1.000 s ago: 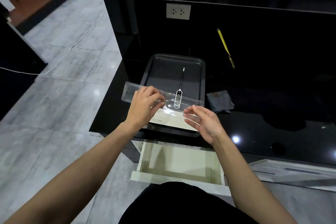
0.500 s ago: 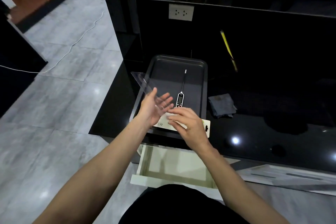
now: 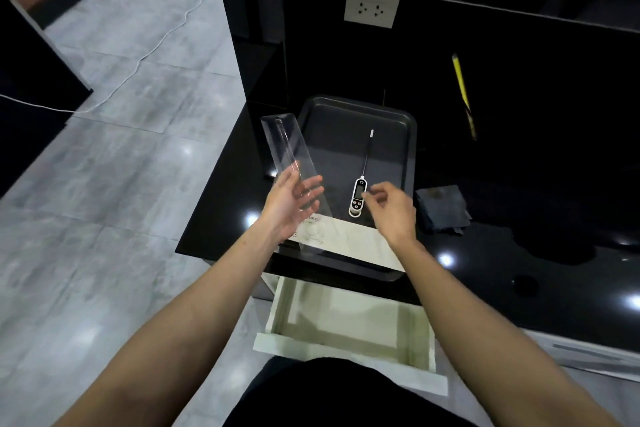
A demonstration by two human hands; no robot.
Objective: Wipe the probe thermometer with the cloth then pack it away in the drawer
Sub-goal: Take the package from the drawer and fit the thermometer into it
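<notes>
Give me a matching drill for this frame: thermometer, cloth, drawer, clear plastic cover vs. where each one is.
Things:
1. probe thermometer
2. cloth
3. drawer
4. clear plastic cover

Places or states:
A. pulled open below the counter edge
B. held up in the left hand
C. lying in the dark tray, next to the right hand
D. crumpled on the black counter, right of the tray

Pairs: 1-C, 2-D, 3-A, 4-B

A dark baking tray (image 3: 356, 114) sits on the black counter (image 3: 519, 288) below a wall socket (image 3: 371, 8).
</notes>
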